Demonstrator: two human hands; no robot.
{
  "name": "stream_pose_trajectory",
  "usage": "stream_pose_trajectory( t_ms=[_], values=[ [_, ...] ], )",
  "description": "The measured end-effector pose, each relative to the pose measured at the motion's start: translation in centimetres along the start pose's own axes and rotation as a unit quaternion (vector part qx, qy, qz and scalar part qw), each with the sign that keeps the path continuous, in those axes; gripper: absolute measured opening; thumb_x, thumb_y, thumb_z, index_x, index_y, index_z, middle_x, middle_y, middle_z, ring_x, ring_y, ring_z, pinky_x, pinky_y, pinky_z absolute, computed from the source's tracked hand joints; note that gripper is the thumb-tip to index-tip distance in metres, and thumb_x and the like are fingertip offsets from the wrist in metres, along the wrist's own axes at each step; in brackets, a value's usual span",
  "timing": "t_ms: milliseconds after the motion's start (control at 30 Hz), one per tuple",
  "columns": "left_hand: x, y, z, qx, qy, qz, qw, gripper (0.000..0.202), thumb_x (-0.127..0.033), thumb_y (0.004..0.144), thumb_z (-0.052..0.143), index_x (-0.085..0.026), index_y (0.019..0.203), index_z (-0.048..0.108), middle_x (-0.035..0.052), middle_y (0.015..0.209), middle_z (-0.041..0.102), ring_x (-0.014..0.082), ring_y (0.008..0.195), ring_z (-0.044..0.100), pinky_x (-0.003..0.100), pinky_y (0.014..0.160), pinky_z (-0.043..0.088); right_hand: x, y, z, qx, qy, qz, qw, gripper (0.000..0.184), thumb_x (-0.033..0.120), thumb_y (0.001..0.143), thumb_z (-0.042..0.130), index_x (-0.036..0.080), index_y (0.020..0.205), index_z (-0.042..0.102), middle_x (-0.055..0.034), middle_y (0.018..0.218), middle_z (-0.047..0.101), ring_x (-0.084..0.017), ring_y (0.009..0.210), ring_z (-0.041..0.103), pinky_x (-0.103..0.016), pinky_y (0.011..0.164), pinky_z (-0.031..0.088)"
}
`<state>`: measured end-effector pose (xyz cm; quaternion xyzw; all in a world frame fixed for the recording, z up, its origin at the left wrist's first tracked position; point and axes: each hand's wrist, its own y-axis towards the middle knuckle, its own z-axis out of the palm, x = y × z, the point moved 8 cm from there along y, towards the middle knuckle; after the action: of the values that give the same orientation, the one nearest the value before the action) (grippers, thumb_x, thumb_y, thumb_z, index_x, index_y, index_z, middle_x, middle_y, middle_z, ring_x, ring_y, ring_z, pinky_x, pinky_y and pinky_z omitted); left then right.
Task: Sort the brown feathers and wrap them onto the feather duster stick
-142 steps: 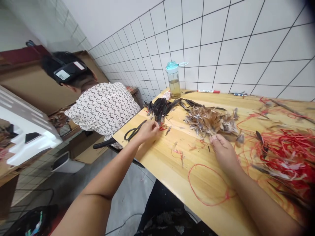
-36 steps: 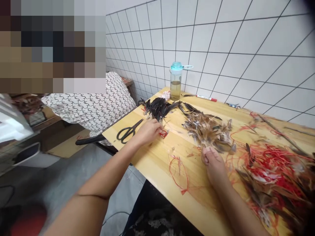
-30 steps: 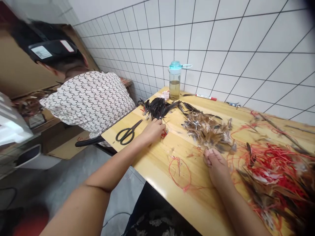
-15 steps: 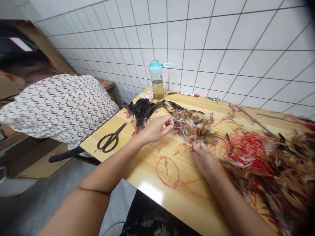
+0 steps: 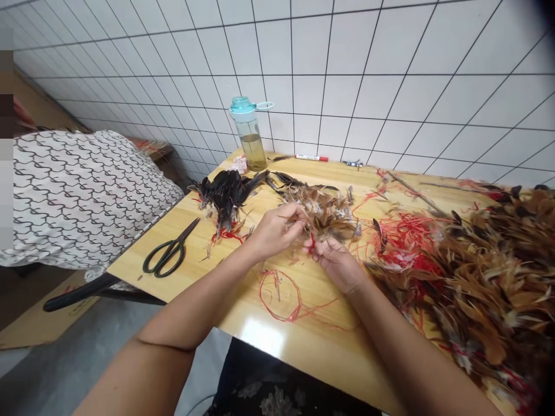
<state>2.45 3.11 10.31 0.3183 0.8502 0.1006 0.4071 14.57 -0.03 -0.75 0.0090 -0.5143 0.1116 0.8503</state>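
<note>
My left hand (image 5: 275, 230) and my right hand (image 5: 333, 261) meet at the near edge of a pile of brown feathers (image 5: 323, 208) on the wooden table (image 5: 303, 341). The left hand's fingers pinch a feather from that pile. Curled fingers of the right hand hold feathers and a bit of red thread against the pile. A heap of black feathers (image 5: 225, 193) lies to the left, with red thread scraps beside it. A loop of red thread (image 5: 280, 294) rests on the table under my forearms.
Black scissors (image 5: 169, 254) lie near the table's left corner. A bottle with a teal lid (image 5: 248, 134) stands by the tiled wall, a red marker (image 5: 311, 157) near it. A big mass of brown feathers and red thread (image 5: 485, 271) covers the right. A person in a patterned shirt (image 5: 82, 190) sits at left.
My left hand has moved from the black feather heap across to the brown pile, meeting the right hand. The view has swung right, showing more of the big feather mass.
</note>
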Motion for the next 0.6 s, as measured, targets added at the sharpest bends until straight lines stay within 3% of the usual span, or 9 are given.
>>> stream_pose_trajectory(
  t_ms=[100, 200, 333, 433, 533, 600],
  values=[
    [0.9, -0.3, -0.8, -0.031, 0.033, -0.002, 0.999, 0.008, -0.021, 0.09, 0.05, -0.018, 0.086, 0.056, 0.0016, 0.084, 0.065, 0.0123, 0.08, 0.06, 0.024, 0.076, 0.047, -0.1, 0.1, -0.6, -0.029, 0.0, 0.009, 1.0, 0.039, 0.05, 0.06, 0.082, 0.02, 0.068, 0.058, -0.0004, 0.074, 0.062, -0.01, 0.061, 0.049, -0.024, 0.058, 0.038],
    [1.1, -0.7, -1.5, -0.039, 0.065, 0.004, 0.997, 0.007, -0.019, 0.09, 0.05, -0.018, 0.085, 0.055, 0.0016, 0.082, 0.064, 0.0123, 0.077, 0.059, 0.025, 0.075, 0.046, 0.3, 0.5, -1.8, -0.068, -0.046, -0.024, 0.996, 0.036, 0.05, 0.066, 0.077, 0.02, 0.068, 0.057, 0.0022, 0.069, 0.058, -0.008, 0.054, 0.041, -0.022, 0.052, 0.031],
    [0.2, -1.8, -0.3, 0.035, 0.117, 0.036, 0.992, 0.01, -0.019, 0.091, 0.048, -0.018, 0.084, 0.054, 0.0018, 0.079, 0.063, 0.0137, 0.075, 0.058, 0.026, 0.071, 0.044, 1.9, 0.8, -3.8, -0.146, -0.219, -0.114, 0.958, 0.032, 0.048, 0.079, 0.06, 0.021, 0.064, 0.052, 0.0027, 0.061, 0.05, -0.012, 0.056, 0.039, -0.025, 0.055, 0.031],
    [-1.9, -3.0, 1.7, 0.086, 0.171, 0.11, 0.975, 0.013, -0.02, 0.094, 0.046, -0.018, 0.084, 0.054, 0.0032, 0.08, 0.063, 0.0153, 0.075, 0.056, 0.029, 0.07, 0.042, 3.7, 0.0, -3.5, -0.182, -0.433, -0.175, 0.865, 0.024, 0.03, 0.085, 0.048, 0.022, 0.063, 0.049, -0.0009, 0.067, 0.053, -0.017, 0.067, 0.047, -0.029, 0.063, 0.034],
    [-4.7, -3.9, 3.4, 0.083, 0.263, 0.203, 0.939, 0.017, -0.018, 0.097, 0.043, -0.017, 0.083, 0.054, 0.0049, 0.08, 0.063, 0.0173, 0.074, 0.054, 0.033, 0.07, 0.039, 4.2, -0.7, -1.8, -0.165, -0.662, -0.154, 0.714, 0.023, 0.013, 0.086, 0.041, 0.022, 0.076, 0.059, -0.0056, 0.083, 0.062, -0.019, 0.075, 0.051, -0.03, 0.064, 0.03],
    [-6.1, -3.8, 4.0, 0.074, 0.316, 0.245, 0.914, 0.019, -0.015, 0.097, 0.041, -0.016, 0.084, 0.055, 0.006, 0.08, 0.063, 0.0191, 0.076, 0.053, 0.035, 0.072, 0.037, 3.9, -1.1, -0.4, -0.127, -0.755, -0.142, 0.628, 0.025, 0.014, 0.09, 0.041, 0.021, 0.088, 0.065, -0.0082, 0.09, 0.065, -0.02, 0.079, 0.053, -0.032, 0.064, 0.028]
  ],
)
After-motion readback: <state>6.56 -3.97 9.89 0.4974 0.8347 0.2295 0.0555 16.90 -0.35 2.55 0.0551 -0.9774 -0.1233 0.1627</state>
